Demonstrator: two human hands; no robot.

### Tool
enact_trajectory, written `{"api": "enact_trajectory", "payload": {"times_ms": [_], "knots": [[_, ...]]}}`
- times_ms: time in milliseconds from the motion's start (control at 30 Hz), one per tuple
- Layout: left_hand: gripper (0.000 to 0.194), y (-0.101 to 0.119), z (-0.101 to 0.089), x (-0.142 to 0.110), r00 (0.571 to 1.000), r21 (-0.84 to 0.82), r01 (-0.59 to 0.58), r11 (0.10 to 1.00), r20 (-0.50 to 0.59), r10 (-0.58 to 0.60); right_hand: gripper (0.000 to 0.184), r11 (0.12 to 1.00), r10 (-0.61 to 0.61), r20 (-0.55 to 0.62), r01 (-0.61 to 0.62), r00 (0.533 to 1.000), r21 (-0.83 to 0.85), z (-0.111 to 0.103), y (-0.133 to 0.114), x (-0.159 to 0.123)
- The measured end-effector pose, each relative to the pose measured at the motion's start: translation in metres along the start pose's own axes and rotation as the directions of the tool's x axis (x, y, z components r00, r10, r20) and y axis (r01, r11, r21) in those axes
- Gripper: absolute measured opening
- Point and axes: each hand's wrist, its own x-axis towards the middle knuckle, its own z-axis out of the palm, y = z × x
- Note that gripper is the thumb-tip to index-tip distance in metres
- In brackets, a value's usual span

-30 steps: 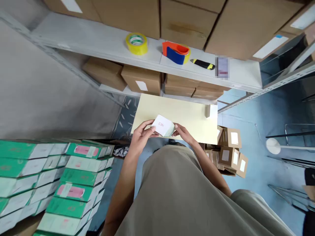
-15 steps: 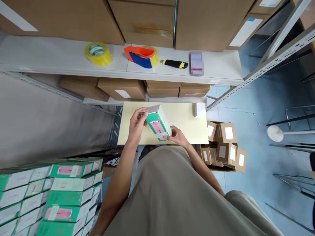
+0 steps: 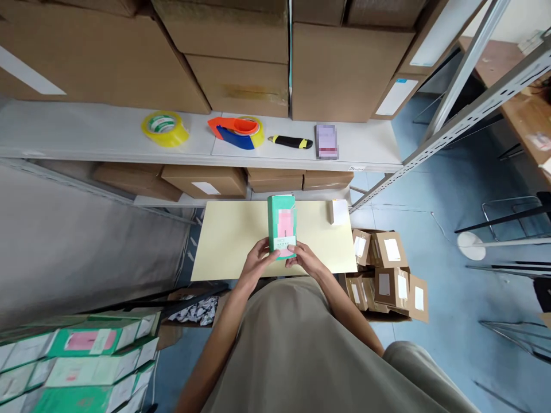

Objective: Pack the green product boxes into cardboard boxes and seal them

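Both hands hold a green product box with a pink picture on its front, upright over the cream tabletop. My left hand grips the lower left edge, thumb against the front. At the lower right corner, my right hand is closed on the same box, its thumb on the pink part. The fingers behind the box are partly hidden. A small white box stands on the table's right side, apart from my hands.
On the shelf lie a yellow tape roll, an orange-blue tape dispenser, a box cutter and a blurred purple pack. Labelled cartons are piled at right. Stacked green boxes stand lower left.
The green box has turned from tilted to upright, front toward me. My left hand has moved from its top to its lower left edge. The view has shifted up.
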Motion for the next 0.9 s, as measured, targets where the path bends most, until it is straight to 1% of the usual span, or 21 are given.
{"api": "enact_trajectory", "payload": {"times_ms": [100,167,200,233,300,367,400,467,533,600,667,733,800,867,900], "knots": [[0.081,-0.004,-0.003,-0.004,0.999,-0.001,-0.002,1.000,-0.037,0.002,0.075,0.996,0.022,0.010,-0.022,1.000,-0.081,0.002,-0.003,0.002],[0.081,-0.005,-0.006,-0.004,0.998,0.001,-0.009,1.000,-0.070,0.009,0.077,0.983,0.022,0.026,-0.017,0.999,-0.184,0.003,-0.007,0.002],[0.082,-0.005,-0.008,-0.004,0.995,0.011,-0.013,1.000,-0.094,0.014,0.077,0.967,0.004,0.021,0.001,1.000,-0.254,0.003,-0.009,0.002],[0.083,-0.006,-0.011,-0.004,0.992,0.027,-0.017,0.999,-0.126,0.021,0.078,0.943,-0.032,-0.003,0.030,0.999,-0.331,0.004,-0.011,0.002],[0.086,-0.007,-0.016,-0.004,0.979,0.066,-0.023,0.998,-0.202,0.036,0.079,0.876,-0.151,-0.088,0.092,0.985,-0.474,0.006,-0.015,0.003],[0.085,-0.009,-0.019,-0.005,0.961,0.107,-0.034,0.994,-0.271,0.062,0.086,0.822,-0.269,-0.157,0.141,0.950,-0.552,0.013,-0.019,0.007],[0.083,-0.010,-0.018,-0.006,0.951,0.125,-0.041,0.991,-0.299,0.077,0.091,0.807,-0.307,-0.168,0.163,0.937,-0.567,0.017,-0.020,0.008],[0.081,-0.012,-0.015,-0.009,0.932,0.159,-0.063,0.985,-0.343,0.115,0.101,0.788,-0.345,-0.143,0.203,0.928,-0.581,0.028,-0.023,0.012],[0.081,-0.013,-0.009,-0.013,0.917,0.184,-0.094,0.978,-0.367,0.157,0.105,0.771,-0.372,-0.120,0.234,0.920,-0.593,0.040,-0.024,0.017],[0.082,-0.012,-0.004,-0.018,0.917,0.188,-0.132,0.973,-0.351,0.192,0.101,0.759,-0.411,-0.143,0.251,0.900,-0.601,0.047,-0.023,0.022],[0.081,-0.010,-0.005,-0.023,0.936,0.152,-0.154,0.976,-0.294,0.193,0.093,0.788,-0.419,-0.182,0.256,0.890,-0.560,0.049,-0.021,0.027],[0.080,-0.006,-0.010,-0.027,0.960,0.062,-0.126,0.990,-0.242,0.137,0.088,0.853,-0.382,-0.187,0.268,0.905,-0.447,0.046,-0.020,0.031],[0.083,-0.003,-0.019,-0.031,0.975,-0.060,-0.051,0.997,-0.217,0.037,0.085,0.903,-0.351,-0.160,0.288,0.922,-0.319,0.042,-0.019,0.033],[0.089,-0.001,-0.025,-0.034,0.982,-0.155,0.024,0.988,-0.181,-0.052,0.084,0.918,-0.350,-0.142,0.309,0.926,-0.247,0.040,-0.019,0.033],[0.090,0.000,-0.027,-0.035,0.986,-0.180,0.050,0.982,-0.150,-0.078,0.083,0.921,-0.351,-0.137,0.314,0.927,-0.231,0.039,-0.019,0.032]]}}
